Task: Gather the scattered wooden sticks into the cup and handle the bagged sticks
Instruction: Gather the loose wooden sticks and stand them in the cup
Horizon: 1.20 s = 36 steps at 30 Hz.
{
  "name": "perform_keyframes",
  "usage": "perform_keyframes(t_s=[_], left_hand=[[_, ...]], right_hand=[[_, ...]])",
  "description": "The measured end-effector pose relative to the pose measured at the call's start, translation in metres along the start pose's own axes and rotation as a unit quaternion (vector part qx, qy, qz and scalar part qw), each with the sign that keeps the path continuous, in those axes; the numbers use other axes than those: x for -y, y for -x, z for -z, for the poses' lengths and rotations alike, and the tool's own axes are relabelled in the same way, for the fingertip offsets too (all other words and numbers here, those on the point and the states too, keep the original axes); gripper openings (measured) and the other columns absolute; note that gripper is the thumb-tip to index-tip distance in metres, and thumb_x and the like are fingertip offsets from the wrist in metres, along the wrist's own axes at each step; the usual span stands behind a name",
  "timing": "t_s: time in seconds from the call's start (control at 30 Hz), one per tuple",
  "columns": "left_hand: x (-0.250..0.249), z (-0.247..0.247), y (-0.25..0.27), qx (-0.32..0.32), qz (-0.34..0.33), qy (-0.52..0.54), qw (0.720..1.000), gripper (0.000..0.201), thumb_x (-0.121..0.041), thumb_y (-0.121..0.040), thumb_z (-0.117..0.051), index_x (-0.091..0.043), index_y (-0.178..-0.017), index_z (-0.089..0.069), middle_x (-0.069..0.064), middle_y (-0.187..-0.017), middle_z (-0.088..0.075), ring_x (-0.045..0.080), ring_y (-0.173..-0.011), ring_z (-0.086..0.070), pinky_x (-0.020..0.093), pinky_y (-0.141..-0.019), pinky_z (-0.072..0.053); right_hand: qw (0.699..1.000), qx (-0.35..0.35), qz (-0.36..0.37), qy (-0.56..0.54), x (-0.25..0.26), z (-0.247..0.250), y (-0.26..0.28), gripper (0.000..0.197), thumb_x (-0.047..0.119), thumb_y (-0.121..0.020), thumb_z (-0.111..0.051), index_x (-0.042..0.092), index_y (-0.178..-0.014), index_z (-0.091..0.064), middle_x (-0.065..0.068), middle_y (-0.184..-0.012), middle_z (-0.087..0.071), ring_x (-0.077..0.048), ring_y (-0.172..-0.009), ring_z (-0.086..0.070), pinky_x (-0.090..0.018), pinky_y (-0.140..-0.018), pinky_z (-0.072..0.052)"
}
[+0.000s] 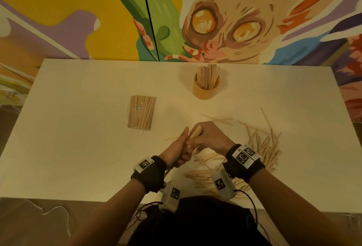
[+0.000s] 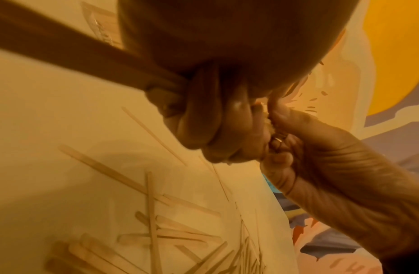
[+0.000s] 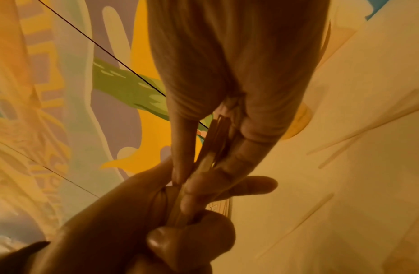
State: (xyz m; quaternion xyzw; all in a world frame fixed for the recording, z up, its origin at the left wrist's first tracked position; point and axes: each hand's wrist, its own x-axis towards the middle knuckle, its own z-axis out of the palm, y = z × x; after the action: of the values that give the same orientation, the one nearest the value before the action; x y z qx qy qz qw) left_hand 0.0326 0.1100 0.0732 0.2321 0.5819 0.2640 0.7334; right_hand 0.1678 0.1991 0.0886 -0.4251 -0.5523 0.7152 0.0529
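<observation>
From the head view, a bundle [image 1: 193, 138] is clasped between the left hand [image 1: 176, 152] and right hand [image 1: 210, 138], with the cup [image 1: 206, 88] well ahead, the bag [image 1: 142, 112] ahead-left and loose sticks [image 1: 262, 148] right. In the left wrist view, the left fingers [image 2: 217, 129] are curled round the bundle. In the right wrist view, it is pinched by the right fingertips [image 3: 180, 166]; uneven ends could be fanned and dropped if either grasp is slackened.

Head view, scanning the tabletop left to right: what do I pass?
bag of sticks → left hand gripping a bundle of sticks → right hand on the same bundle → scattered sticks. The cup stands farther back, above the hands.
</observation>
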Motion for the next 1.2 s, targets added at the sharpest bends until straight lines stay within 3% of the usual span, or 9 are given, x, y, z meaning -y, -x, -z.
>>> perform_keyframes(t_s=[0.13,0.27,0.43,0.53,0.67,0.73,0.93,1.1,1.2], left_hand=[[0.004,0.004,-0.003,0.005,-0.008,-0.003,1.0,0.062,-0.073,-0.091,-0.019,-0.023,-0.085,-0.055,-0.001,-0.057,-0.045,0.01,-0.041,-0.032,0.019,-0.041,-0.026],[0.005,0.021,0.002,-0.01,-0.041,-0.039,0.998,0.048,-0.052,-0.1,-0.033,-0.013,-0.109,-0.061,0.008,-0.072,-0.062,0.017,-0.05,-0.051,0.021,-0.043,-0.037],[0.012,0.037,0.005,-0.089,-0.065,0.042,0.993,0.039,-0.038,-0.1,-0.046,-0.006,-0.108,-0.066,0.013,-0.079,-0.068,0.02,-0.056,-0.06,0.023,-0.043,-0.042],[0.015,0.03,-0.005,-0.159,-0.074,0.087,0.981,0.038,-0.035,-0.099,-0.05,-0.003,-0.103,-0.068,0.012,-0.068,-0.063,0.021,-0.05,-0.058,0.024,-0.042,-0.044],[0.015,0.021,-0.013,-0.257,-0.115,-0.033,0.959,0.031,-0.025,-0.095,-0.058,-0.01,-0.069,-0.067,0.008,-0.054,-0.054,0.016,-0.038,-0.051,0.025,-0.04,-0.044],[0.015,0.02,-0.014,-0.281,-0.128,-0.092,0.947,0.037,-0.028,-0.096,-0.058,-0.012,-0.063,-0.065,0.008,-0.052,-0.056,0.014,-0.036,-0.051,0.022,-0.038,-0.043],[0.011,0.014,-0.024,-0.246,-0.12,0.034,0.961,0.021,-0.017,-0.094,-0.06,-0.001,-0.082,-0.068,0.014,-0.075,-0.067,0.022,-0.062,-0.067,0.03,-0.054,-0.056],[0.006,0.002,-0.018,-0.231,-0.202,-0.148,0.94,0.032,-0.029,-0.095,-0.059,-0.005,-0.075,-0.066,0.01,-0.058,-0.062,0.018,-0.038,-0.057,0.023,-0.038,-0.044],[0.01,0.004,-0.016,-0.208,-0.232,-0.21,0.927,0.033,-0.041,-0.093,-0.059,-0.011,-0.082,-0.071,0.006,-0.062,-0.065,0.012,-0.042,-0.057,0.023,-0.043,-0.045]], right_hand=[[0.999,-0.02,0.009,-0.025,-0.006,0.006,0.001,0.023,-0.006,-0.075,-0.078,-0.013,-0.089,-0.061,-0.03,-0.074,-0.069,-0.035,-0.064,-0.071,-0.032,-0.055,-0.058],[0.986,-0.102,0.004,-0.133,-0.016,0.029,0.008,0.022,-0.006,-0.077,-0.076,-0.015,-0.092,-0.063,-0.031,-0.078,-0.066,-0.032,-0.061,-0.07,-0.028,-0.057,-0.059],[0.95,-0.192,0.004,-0.248,-0.037,0.04,0.021,0.018,-0.003,-0.08,-0.074,-0.014,-0.091,-0.066,-0.028,-0.079,-0.066,-0.034,-0.068,-0.071,-0.027,-0.062,-0.059],[0.945,-0.204,0.007,-0.255,-0.041,0.019,0.02,0.015,-0.003,-0.083,-0.071,-0.014,-0.091,-0.065,-0.028,-0.08,-0.069,-0.033,-0.067,-0.072,-0.028,-0.064,-0.061],[0.943,-0.197,0.008,-0.268,-0.038,0.006,0.017,0.017,-0.002,-0.087,-0.067,-0.016,-0.096,-0.063,-0.031,-0.086,-0.07,-0.036,-0.071,-0.072,-0.031,-0.068,-0.062],[0.942,-0.199,0.011,-0.271,-0.034,0.006,0.018,0.017,-0.002,-0.088,-0.066,-0.016,-0.097,-0.063,-0.03,-0.087,-0.07,-0.037,-0.073,-0.072,-0.03,-0.068,-0.062],[0.943,-0.172,-0.009,-0.286,-0.031,-0.005,0.016,0.019,0.001,-0.095,-0.056,-0.016,-0.102,-0.061,-0.026,-0.085,-0.072,-0.035,-0.071,-0.073,-0.031,-0.065,-0.061],[0.925,-0.182,-0.029,-0.332,-0.035,-0.001,0.01,0.023,0.007,-0.099,-0.049,-0.011,-0.093,-0.062,-0.027,-0.078,-0.067,-0.03,-0.06,-0.069,-0.029,-0.053,-0.056],[0.919,-0.176,-0.037,-0.351,-0.04,0.006,0.01,0.022,0.008,-0.099,-0.05,-0.008,-0.09,-0.061,-0.023,-0.073,-0.067,-0.027,-0.06,-0.069,-0.027,-0.055,-0.056]])
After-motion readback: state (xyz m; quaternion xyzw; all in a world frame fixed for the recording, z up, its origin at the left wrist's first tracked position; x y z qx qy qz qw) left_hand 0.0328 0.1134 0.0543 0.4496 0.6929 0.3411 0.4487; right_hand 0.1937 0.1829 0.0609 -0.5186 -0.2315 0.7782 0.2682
